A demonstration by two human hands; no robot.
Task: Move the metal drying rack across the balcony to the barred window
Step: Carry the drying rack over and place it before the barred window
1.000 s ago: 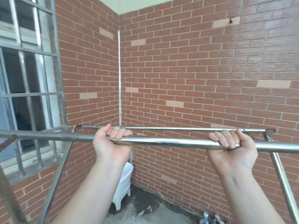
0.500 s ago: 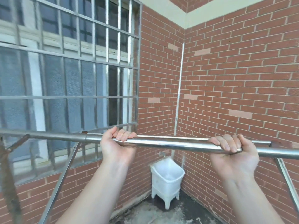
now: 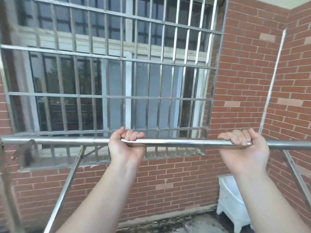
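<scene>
The metal drying rack [image 3: 181, 143] shows as a shiny horizontal top bar crossing the whole view at chest height, with slanted legs dropping at left and right. My left hand [image 3: 126, 147] grips the bar from below near the middle, palm up, fingers curled over it. My right hand [image 3: 244, 148] holds the same bar further right in the same way. The barred window [image 3: 107, 78] fills the upper left directly behind the bar, its steel grille standing out from the brick wall. The rack's feet are hidden.
A white plastic basin on legs [image 3: 232, 204] stands on the wet concrete floor [image 3: 176, 224] in the right corner. Red brick walls [image 3: 244, 81] meet there, with a thin white pipe [image 3: 272, 81] running down the corner.
The view has swung left: the barred window now faces me head-on and fills the frame, and the corner and basin have slid to the right. Both hands keep their grip on the bar.
</scene>
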